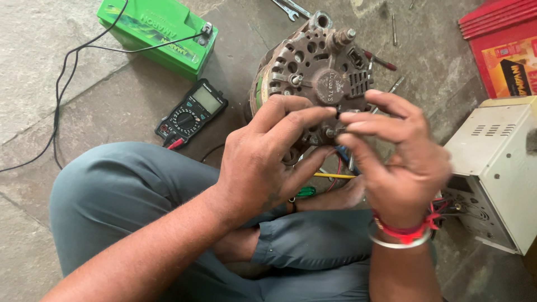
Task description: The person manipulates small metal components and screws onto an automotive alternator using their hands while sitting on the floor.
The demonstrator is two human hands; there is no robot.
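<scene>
Both hands work at centre: left hand (263, 162) and right hand (397, 162), 2 sets of fingertips pinched together on the near face of the alternator (313, 72). Looks heavy, rigid cast metal, greasy; best gripped around the ribbed housing, not terminals.

Operator: bare forearms, grey trousers.
Right wrist (404, 235) carries red thread band plus plain silver metal bangle; left hand (263, 162) wears nothing.
</scene>
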